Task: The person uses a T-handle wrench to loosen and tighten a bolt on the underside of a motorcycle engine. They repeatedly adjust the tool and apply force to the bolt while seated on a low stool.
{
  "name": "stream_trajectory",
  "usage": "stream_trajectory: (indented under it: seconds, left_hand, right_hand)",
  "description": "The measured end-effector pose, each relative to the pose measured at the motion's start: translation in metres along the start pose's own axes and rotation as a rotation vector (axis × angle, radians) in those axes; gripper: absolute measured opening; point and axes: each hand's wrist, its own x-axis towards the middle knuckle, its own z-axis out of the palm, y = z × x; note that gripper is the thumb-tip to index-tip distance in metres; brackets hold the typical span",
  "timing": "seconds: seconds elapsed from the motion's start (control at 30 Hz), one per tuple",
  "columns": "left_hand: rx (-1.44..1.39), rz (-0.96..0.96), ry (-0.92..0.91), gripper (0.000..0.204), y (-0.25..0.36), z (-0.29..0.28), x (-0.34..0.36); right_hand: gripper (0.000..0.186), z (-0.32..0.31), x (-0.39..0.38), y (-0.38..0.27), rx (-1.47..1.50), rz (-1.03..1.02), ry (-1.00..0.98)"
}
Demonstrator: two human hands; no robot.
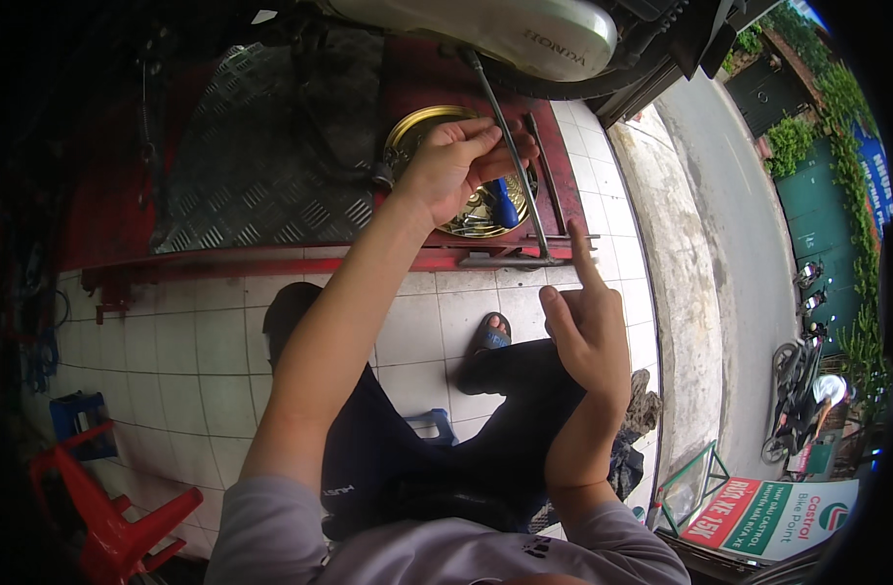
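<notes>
My left hand (451,166) is at the shaft of a long T-handled wrench (537,219), fingers apart and loosely curved, with the shaft crossing them; whether they touch it is unclear. The wrench runs up beneath a motorbike's silver casing (534,34). My right hand (588,331) has its index finger stretched toward the crossbar end, thumb apart, other fingers curled. Behind my left hand, a gold tray (422,117) holds small metal parts and a blue-handled tool (505,203). A second long rod (554,175) lies to the right on the red lift (339,258).
My legs and a sandalled foot (493,341) are below, over white tiles (417,322). A red plastic chair (135,526) and blue stool (81,419) stand lower left. Right are a road (724,244), a person on a scooter (822,400) and a signboard (758,517).
</notes>
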Motion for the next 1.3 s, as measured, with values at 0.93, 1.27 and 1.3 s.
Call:
stream_trajectory:
  seconds: [0.93, 1.27, 1.3]
  left_hand:
    - [-0.005, -0.06, 0.132, 0.02, -0.005, -0.008, 0.009]
    - [-0.136, -0.183, -0.137, 0.026, -0.007, 0.002, 0.005]
    - [-0.125, -0.163, -0.138, 0.026, -0.008, 0.001, 0.007]
  right_hand:
    - [0.037, 0.033, 0.021, 0.037, -0.127, -0.436, 0.34]
    - [0.039, 0.024, 0.022, 0.049, -0.157, -0.17, 0.55]
    - [0.034, 0.027, 0.021, 0.049, -0.129, -0.111, 0.472]
